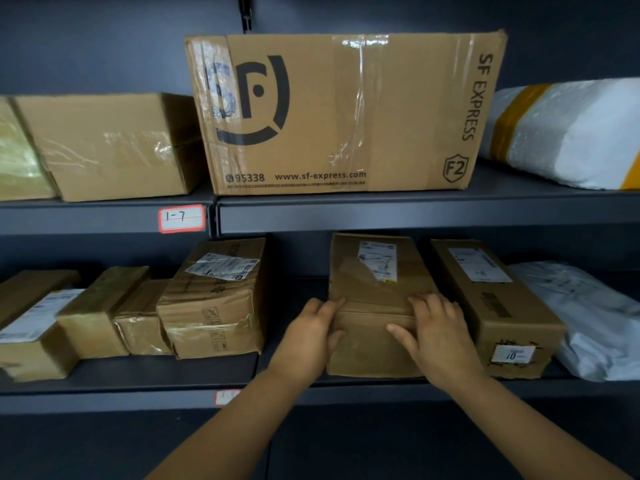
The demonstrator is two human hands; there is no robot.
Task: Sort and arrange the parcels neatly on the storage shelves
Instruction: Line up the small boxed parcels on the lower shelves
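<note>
I'm seeing the brown parcel [374, 296] lying lengthwise on the lower shelf [138, 375], its white label facing up, with my left hand [308, 337] and right hand [440, 337] gripping its near end. It's sitting just beside a longer box [491, 306] tagged 10, to its right. The big SF Express carton [332, 112] is standing on the upper shelf [415, 216] above.

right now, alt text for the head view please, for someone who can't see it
A left hand and a right hand grip the front end of a brown parcel on the lower shelf, with other boxes either side. On the upper shelf stands an SF Express box beside a white bag.
</note>
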